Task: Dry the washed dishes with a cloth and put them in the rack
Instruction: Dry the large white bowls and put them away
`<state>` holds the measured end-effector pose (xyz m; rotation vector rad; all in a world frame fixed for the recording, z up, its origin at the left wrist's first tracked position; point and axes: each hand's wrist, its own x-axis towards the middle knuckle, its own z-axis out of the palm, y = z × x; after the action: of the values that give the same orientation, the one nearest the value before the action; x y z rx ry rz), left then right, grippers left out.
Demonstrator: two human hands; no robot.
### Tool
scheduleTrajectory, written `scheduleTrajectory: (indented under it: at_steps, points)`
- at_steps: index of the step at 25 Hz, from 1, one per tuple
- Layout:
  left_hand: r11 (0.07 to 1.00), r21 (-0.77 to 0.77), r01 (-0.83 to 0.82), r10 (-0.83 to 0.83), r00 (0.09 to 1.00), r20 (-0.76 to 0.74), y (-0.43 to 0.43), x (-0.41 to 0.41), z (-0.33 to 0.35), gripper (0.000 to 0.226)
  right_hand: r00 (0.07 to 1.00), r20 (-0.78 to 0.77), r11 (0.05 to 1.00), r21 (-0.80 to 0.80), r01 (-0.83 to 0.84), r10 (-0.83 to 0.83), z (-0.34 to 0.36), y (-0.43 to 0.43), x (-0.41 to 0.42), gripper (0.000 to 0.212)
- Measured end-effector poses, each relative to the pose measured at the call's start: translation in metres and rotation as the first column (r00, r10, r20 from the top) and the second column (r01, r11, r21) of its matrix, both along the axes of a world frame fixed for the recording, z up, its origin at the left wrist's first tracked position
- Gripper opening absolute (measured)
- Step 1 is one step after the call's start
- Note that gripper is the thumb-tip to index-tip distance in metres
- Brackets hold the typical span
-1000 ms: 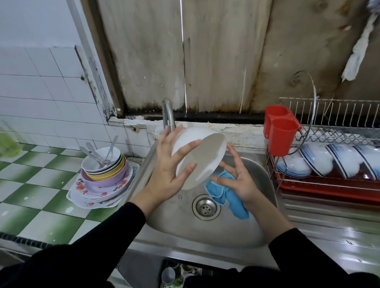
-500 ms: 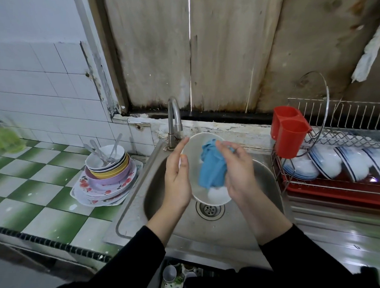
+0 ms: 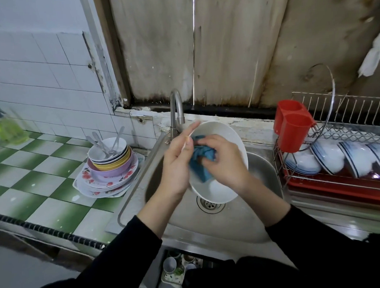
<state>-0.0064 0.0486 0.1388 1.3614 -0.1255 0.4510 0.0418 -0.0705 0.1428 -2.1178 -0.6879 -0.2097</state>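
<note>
Bowl (image 3: 216,132) held tilted above sink (image 3: 261,169), mouth toward the person. Judged: this exposes the inside for wiping, and drips fall into the basin. Left hand (image 3: 177,163) clasps the bowl's left rim to steady it. Right hand (image 3: 224,162) has curled fingers bunching the cloth (image 3: 203,156), pressed against the inner wall. Rack (image 3: 356,108), right of sink, already holds bowls. Stack (image 3: 112,166) left of sink looks not yet dried.

Hidden: bowl's outer face, left fingertips behind it. Lower rim is blurred. Remaining wetness: cannot tell. Rack's right end is cut off.
</note>
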Motion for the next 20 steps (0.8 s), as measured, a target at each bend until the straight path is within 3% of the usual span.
scheduleTrajectory:
  at_steps: [1, 2, 4, 5, 6, 8, 10, 11, 13, 15, 17, 20]
  points:
    - [1.0, 0.008, -0.018, 0.018, 1.0, -0.009, -0.001, -0.001, 0.003, 0.036, 0.987, -0.101, 0.99, 0.065, -0.121, 0.128, 0.001, 0.001, -0.005, 0.041]
    - [0.999, 0.014, -0.047, 0.048, 0.999, -0.021, 0.001, -0.001, 0.005, 0.036, 0.952, -0.177, 0.967, 0.011, -0.253, 0.251, 0.004, -0.001, -0.01, 0.04]
    - [0.996, 0.008, -0.091, 0.091, 0.995, -0.037, 0.008, -0.003, 0.01, 0.031, 0.923, -0.2, 0.833, -0.4, -0.383, 0.329, 0.017, -0.012, -0.009, 0.04]
    - [0.994, -0.019, -0.11, 0.109, 0.993, -0.045, 0.01, -0.005, 0.012, 0.027, 0.956, -0.142, 0.772, -0.565, -0.292, 0.257, 0.02, -0.018, 0.001, 0.042]
    - [0.991, -0.052, -0.126, 0.122, 0.991, -0.058, 0.009, -0.007, 0.013, 0.025, 0.989, -0.057, 0.767, -0.626, -0.144, 0.14, 0.024, -0.022, 0.009, 0.044]
    - [0.988, -0.084, -0.133, 0.127, 0.989, -0.073, 0.003, -0.006, 0.014, 0.026, 0.992, 0.116, 0.896, -0.432, 0.101, -0.056, 0.023, -0.018, 0.015, 0.044]
    - [0.992, -0.047, -0.115, 0.113, 0.992, -0.055, -0.004, -0.004, 0.015, 0.027, 0.998, 0.06, 0.995, -0.096, 0.037, -0.031, 0.016, -0.003, 0.006, 0.046]
    - [0.992, -0.022, -0.125, 0.124, 0.991, -0.049, -0.006, -0.003, 0.015, 0.028, 0.998, 0.002, 0.997, -0.033, -0.07, 0.071, 0.013, 0.002, -0.002, 0.047]
    - [0.984, -0.012, -0.175, 0.174, 0.983, -0.066, -0.002, -0.004, 0.018, 0.027, 0.96, -0.058, 0.952, -0.129, -0.279, 0.274, 0.012, -0.001, -0.013, 0.049]
    - [0.981, -0.055, -0.187, 0.181, 0.979, -0.095, 0.003, -0.007, 0.019, 0.028, 0.923, -0.088, 0.859, -0.342, -0.382, 0.375, 0.014, -0.013, -0.006, 0.05]
    - [0.98, -0.084, -0.179, 0.169, 0.979, -0.115, 0.004, -0.01, 0.015, 0.029, 0.948, -0.056, 0.846, -0.436, -0.306, 0.314, 0.014, -0.021, 0.006, 0.059]
    - [0.985, -0.064, -0.162, 0.156, 0.983, -0.101, -0.004, -0.01, 0.01, 0.028, 0.979, -0.043, 0.921, -0.334, -0.201, 0.198, 0.009, -0.017, 0.003, 0.059]
